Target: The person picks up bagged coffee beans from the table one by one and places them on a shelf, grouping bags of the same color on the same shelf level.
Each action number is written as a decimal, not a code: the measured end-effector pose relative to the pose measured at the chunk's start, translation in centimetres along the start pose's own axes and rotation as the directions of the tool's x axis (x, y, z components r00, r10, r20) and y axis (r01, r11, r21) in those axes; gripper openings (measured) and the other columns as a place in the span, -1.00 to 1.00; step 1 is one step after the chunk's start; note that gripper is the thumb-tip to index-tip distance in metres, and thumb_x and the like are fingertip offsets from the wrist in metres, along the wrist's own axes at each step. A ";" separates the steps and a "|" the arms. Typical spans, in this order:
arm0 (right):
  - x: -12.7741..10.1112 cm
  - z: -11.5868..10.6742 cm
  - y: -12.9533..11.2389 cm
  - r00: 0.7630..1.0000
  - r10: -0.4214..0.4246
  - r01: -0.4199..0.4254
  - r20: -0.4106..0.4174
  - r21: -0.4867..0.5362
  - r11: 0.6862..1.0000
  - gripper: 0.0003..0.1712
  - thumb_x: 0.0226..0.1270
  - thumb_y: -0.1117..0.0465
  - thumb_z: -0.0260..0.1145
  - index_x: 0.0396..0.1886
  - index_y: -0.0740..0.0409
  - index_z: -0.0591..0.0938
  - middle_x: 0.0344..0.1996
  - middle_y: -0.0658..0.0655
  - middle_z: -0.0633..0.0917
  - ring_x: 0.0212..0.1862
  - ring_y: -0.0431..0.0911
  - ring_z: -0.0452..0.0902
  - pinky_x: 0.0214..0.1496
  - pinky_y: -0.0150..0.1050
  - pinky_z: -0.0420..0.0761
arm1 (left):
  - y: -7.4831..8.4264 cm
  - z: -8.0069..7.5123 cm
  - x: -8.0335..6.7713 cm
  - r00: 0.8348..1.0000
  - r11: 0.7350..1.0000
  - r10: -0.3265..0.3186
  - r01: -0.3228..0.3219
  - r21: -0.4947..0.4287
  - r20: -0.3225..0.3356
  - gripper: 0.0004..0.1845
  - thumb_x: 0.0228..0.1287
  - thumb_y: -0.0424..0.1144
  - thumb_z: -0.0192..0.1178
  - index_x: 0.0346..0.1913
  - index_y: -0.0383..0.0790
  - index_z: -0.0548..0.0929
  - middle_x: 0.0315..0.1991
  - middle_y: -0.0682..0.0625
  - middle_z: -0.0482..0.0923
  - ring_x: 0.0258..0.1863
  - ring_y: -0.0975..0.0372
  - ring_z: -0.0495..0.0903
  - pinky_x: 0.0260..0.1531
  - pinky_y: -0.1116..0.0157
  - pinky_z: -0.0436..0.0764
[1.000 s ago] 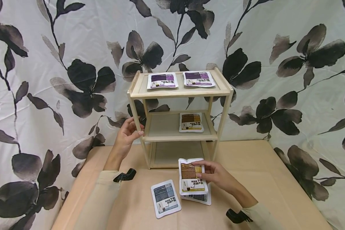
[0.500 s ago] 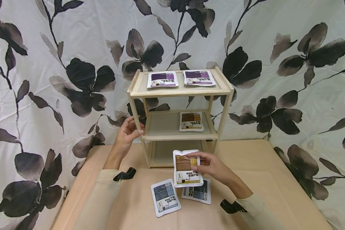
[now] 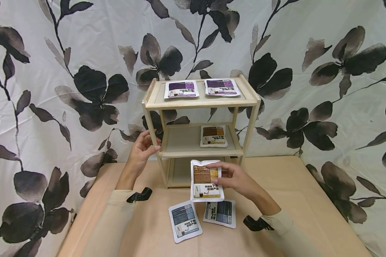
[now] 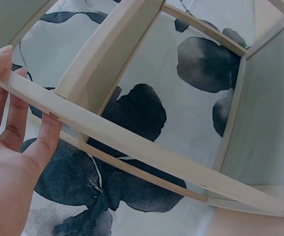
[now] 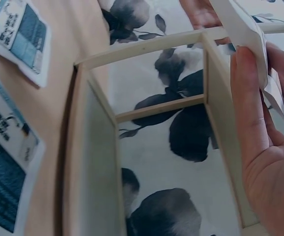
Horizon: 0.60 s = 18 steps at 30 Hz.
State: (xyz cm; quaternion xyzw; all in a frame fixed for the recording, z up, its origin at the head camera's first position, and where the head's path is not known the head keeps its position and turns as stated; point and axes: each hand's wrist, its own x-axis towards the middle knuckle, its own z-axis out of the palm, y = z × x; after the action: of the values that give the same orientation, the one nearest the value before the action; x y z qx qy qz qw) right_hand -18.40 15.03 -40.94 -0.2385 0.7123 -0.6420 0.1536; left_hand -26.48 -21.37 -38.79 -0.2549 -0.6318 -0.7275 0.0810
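I am watching from the remote station as the right hand (image 3: 236,177) pinches a brown-and-yellow sachet (image 3: 206,181) by its right edge, thumb on the printed face and fingers behind, holding it in the air just in front of the small wooden 3-tier shelf (image 3: 201,103), between the middle and bottom tiers. The left hand (image 3: 140,150) braces the shelf's front-left post (image 4: 58,109) at middle-tier height, fingers nearly straight against the wood and thumb on the other side; it grips nothing else.

A matching brown sachet (image 3: 213,136) already lies on the right of the middle tier, and 2 purple sachets (image 3: 181,89) (image 3: 222,87) lie side by side on the top tier. On the table (image 3: 308,200), 2 blue sachets (image 3: 184,221) (image 3: 220,213) lie flat just below the held one.

My reading of the risks: the grip is a light edge pinch on a limp packet, so the free left corner could droop and catch the middle tier's front rail on the way in. The shelf looks light, and a knock could shift it if the left hand eases off. A hurried slide inward could also push the brown sachet already on the tier toward the open back.
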 end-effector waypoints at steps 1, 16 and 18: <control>0.1 0.0 -0.2 1.000 0.003 -0.003 -0.002 0.010 1.000 -0.46 0.39 0.28 0.38 0.35 0.11 0.54 0.03 0.36 0.67 -0.05 0.11 0.73 -0.11 0.04 0.78 | 0.0 0.0 0.0 1.000 1.000 0.001 -0.001 -0.001 0.000 -0.36 0.26 -0.64 0.23 0.34 -0.08 0.49 -0.11 -0.01 0.61 -0.08 0.18 0.61 -0.03 0.31 0.70; 1.9 -0.5 -3.8 0.998 -0.028 0.026 -0.050 -0.042 0.999 -0.46 0.41 0.27 0.37 0.36 -0.05 0.55 0.11 0.30 0.60 -0.03 0.13 0.72 -0.06 0.02 0.78 | -0.1 0.0 -0.1 1.000 1.000 0.000 0.000 -0.028 -0.002 -0.36 0.25 -0.66 0.22 0.34 -0.09 0.50 -0.07 -0.14 0.58 -0.06 0.07 0.60 -0.05 0.28 0.72; 2.2 -0.7 -4.3 0.998 -0.033 0.030 -0.059 -0.054 0.998 -0.46 0.41 0.27 0.37 0.35 -0.08 0.56 0.14 0.29 0.58 -0.03 0.13 0.71 -0.06 0.01 0.78 | -0.1 -0.1 0.0 1.000 1.000 0.007 -0.007 -0.028 0.002 -0.36 0.25 -0.67 0.21 0.34 -0.11 0.50 -0.07 -0.13 0.58 -0.05 0.03 0.60 -0.05 0.27 0.72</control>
State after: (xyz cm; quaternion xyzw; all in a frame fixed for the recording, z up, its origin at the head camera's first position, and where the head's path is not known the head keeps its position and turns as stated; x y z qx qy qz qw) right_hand -19.99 14.16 -36.42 -0.2344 0.7296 -0.6320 0.1156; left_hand -26.51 -21.45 -38.91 -0.2590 -0.6207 -0.7358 0.0793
